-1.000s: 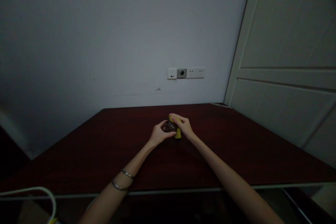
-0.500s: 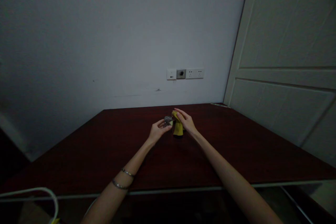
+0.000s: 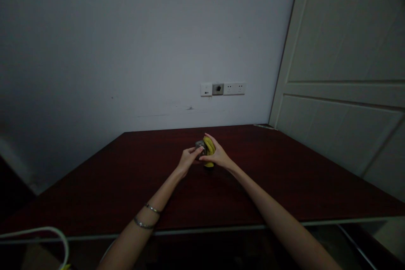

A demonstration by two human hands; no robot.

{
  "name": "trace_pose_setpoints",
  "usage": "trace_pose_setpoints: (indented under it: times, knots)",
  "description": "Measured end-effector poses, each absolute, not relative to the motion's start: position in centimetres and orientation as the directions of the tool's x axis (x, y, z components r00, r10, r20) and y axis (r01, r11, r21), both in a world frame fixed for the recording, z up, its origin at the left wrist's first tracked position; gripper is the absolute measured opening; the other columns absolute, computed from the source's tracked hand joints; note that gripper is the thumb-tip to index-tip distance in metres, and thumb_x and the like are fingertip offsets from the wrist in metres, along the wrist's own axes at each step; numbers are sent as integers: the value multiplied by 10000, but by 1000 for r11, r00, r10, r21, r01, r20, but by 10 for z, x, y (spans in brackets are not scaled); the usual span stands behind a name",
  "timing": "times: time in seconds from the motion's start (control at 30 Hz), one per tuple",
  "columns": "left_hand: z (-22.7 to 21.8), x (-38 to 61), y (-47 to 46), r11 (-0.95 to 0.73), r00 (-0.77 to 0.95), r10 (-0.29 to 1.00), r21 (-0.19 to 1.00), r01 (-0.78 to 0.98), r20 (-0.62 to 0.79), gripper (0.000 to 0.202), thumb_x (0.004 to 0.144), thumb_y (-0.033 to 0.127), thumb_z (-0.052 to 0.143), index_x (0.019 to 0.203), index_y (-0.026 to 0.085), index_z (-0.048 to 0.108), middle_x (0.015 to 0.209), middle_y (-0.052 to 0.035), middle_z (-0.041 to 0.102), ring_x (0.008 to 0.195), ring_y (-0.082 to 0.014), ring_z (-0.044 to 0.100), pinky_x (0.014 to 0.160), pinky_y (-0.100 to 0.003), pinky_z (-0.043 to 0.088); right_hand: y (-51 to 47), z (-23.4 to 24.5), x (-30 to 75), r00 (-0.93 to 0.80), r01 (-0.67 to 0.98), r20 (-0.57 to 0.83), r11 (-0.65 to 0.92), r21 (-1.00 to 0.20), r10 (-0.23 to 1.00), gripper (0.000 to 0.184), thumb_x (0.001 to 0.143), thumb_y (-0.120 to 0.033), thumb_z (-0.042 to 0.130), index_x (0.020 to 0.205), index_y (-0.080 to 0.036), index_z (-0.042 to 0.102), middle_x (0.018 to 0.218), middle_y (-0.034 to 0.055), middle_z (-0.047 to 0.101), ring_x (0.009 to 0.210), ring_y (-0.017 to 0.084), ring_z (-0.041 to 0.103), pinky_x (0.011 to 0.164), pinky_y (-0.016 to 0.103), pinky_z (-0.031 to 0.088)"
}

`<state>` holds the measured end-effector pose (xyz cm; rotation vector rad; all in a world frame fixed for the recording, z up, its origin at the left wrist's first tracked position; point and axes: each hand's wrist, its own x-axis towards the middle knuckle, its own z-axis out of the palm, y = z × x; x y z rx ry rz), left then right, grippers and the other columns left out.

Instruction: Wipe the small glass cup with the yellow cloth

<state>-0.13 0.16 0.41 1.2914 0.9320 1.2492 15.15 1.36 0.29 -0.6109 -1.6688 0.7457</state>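
Pinched in my left hand (image 3: 186,163), the dark glinting object (image 3: 198,144) could slip off the yellow bundle (image 3: 209,145) clasped in my right hand (image 3: 222,158), between the near and far edges of the table (image 3: 126,168), if I press unevenly on its slick-looking surface.

No text, label, brand, number or sign could be read. The yellow object (image 3: 209,145) in the right hand (image 3: 222,158) and the shiny dark object (image 3: 199,144) in the left hand (image 3: 186,161) were too small and dim for any lettering to be made out. On the wall, the 2 white sockets (image 3: 234,88), the grey plate (image 3: 218,89) and the white plate (image 3: 206,88) were likewise too small for any print to be read.
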Motion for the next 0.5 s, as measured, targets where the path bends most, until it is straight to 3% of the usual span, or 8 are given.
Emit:
trace_pose_setpoints:
  times: [0.2, 0.33, 0.4, 0.5]
  knots:
    - [4, -7, 4, -67, 237, 967, 993, -100, 89, 494, 645, 532, 627, 854, 85, 648, 784, -99, 662, 658, -163, 624, 597, -291, 534, 15, 1, 151, -198, -16, 586, 595, -803, 786, 921, 478, -301, 785, 1295, -223, 369, 1192, 85, 525, 1111, 219, 502, 966, 360, 384]
    - [8, -15, 8, -45, 300, 954, 998, 43, 30, 556, 661, 587, 570, 899, 90, 644, 832, -121, 671, 643, -163, 634, 577, -272, 513, 20, 4, 150, -114, -85, 480, 473, -877, 870, 890, 501, -322, 771, 1285, -197, 370, 1168, 93, 548, 1066, 215, 536, 953, 360, 399]
    - [8, -16, 11, -94, 299, 952, 992, 79, 66, 563, 629, 541, 631, 988, 107, 620, 911, -124, 665, 683, -166, 636, 605, -276, 509, 22, 6, 150, -51, -118, 410, 403, -908, 911, 848, 514, -342, 760, 1264, -186, 398, 1175, 102, 551, 1056, 223, 544, 944, 364, 409]
    - [4, -13, 16, -225, 242, 945, 974, -2, 219, 687, 517, 363, 773, 1120, 127, 543, 1081, -130, 613, 857, -196, 619, 754, -311, 495, 25, 7, 150, -4, -152, 345, 341, -928, 938, 805, 518, -360, 752, 1234, -178, 432, 1188, 108, 551, 1059, 231, 547, 938, 364, 420]
